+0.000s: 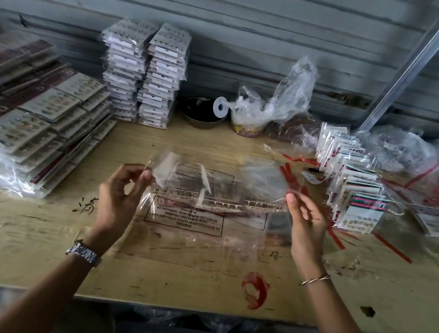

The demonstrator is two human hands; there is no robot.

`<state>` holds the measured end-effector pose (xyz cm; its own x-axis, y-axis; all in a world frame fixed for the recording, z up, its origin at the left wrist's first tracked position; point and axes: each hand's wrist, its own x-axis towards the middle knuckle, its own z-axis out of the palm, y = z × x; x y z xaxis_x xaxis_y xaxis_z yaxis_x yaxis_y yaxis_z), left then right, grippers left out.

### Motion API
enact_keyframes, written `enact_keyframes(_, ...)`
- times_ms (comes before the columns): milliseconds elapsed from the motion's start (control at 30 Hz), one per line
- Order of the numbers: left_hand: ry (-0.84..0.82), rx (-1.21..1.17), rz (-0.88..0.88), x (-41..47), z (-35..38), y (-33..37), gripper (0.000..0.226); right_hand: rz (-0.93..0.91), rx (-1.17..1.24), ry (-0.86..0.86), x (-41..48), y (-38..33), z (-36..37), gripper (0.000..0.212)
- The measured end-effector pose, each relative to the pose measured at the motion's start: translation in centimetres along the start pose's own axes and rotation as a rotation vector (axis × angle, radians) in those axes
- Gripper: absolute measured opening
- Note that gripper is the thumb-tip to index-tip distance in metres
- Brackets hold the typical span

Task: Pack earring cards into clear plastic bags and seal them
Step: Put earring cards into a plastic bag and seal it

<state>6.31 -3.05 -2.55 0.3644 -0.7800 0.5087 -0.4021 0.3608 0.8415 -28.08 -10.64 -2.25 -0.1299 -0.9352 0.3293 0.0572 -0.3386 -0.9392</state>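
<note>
A clear plastic bag (219, 185) is held up flat over the middle of the wooden table (42, 242). My left hand (120, 194) pinches its left edge and my right hand (308, 216) pinches its right edge. Through the bag I see rows of small earrings near its lower edge; whether they are inside it I cannot tell. More clear bags with a printed warning box (184, 218) lie flat under it. Bagged earring cards (354, 186) lean in a row at the right.
Two tall stacks of bagged white cards (144, 74) stand at the back. Flat piles of larger earring cards (41, 120) fill the left. A dark bowl (203, 113), a white spool (220, 107) and crumpled plastic bags (279, 99) sit at the back. Red strips (394, 248) lie at the right.
</note>
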Motion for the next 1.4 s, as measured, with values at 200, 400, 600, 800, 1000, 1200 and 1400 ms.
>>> enact_keyframes(200,0.133,-0.053,0.065,0.2,1.0,0.1,0.013,-0.060,-0.035,0.109,-0.1,0.0,0.8,0.015)
enact_keyframes(400,0.193,-0.232,-0.090,-0.2,1.2,0.0,0.014,-0.133,-0.093,0.112,-0.6,-0.2,0.9,0.018)
enact_keyframes(600,0.202,-0.189,-0.108,-1.1,1.2,0.2,0.018,-0.134,-0.260,0.074,-1.2,0.1,0.3,0.012)
enact_keyframes(800,0.183,-0.031,-0.130,-1.5,1.0,0.4,0.017,-0.293,-0.504,0.019,-1.3,0.1,0.0,0.020)
enact_keyframes(1000,0.134,0.254,0.046,-1.5,0.1,0.5,0.014,-0.335,-0.644,-0.026,-1.0,0.0,-0.4,0.026)
enact_keyframes(1200,0.104,0.334,0.062,-1.6,-0.4,1.2,0.017,-0.177,-0.719,0.010,-1.1,-0.2,-0.2,0.024)
enact_keyframes(1400,0.141,0.264,-0.059,-2.3,0.3,1.0,0.014,0.016,-0.530,0.036,-1.8,0.1,0.6,0.025)
